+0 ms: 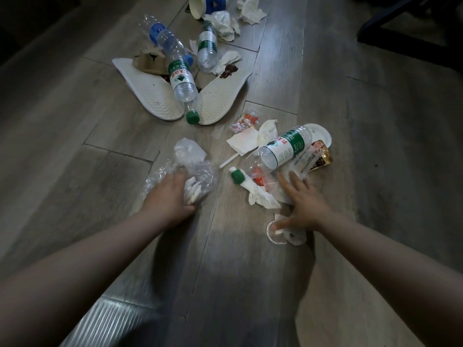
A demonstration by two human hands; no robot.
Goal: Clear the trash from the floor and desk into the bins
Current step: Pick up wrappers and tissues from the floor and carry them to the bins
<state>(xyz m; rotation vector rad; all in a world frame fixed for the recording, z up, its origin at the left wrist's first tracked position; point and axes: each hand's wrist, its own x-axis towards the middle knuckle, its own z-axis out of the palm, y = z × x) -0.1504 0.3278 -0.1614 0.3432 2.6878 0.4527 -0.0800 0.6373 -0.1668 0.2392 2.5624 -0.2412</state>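
Clear plastic bag [185,169] crumpled, white scraps inside; left hand [170,196] clutches it; right hand [304,204] fingers splayed over tissues [263,199]

Both bare forearms reach forward and down toward the floor, angling slightly toward each other. The left hand [170,194] is palm down, its fingers curled into a wad of crumpled clear plastic [198,171], gripping it. The right hand [302,204] is also palm down, fingers straight and spread wide, thumb stretched out sideways with its tip at a white paper scrap [278,231]. The hands are well apart.
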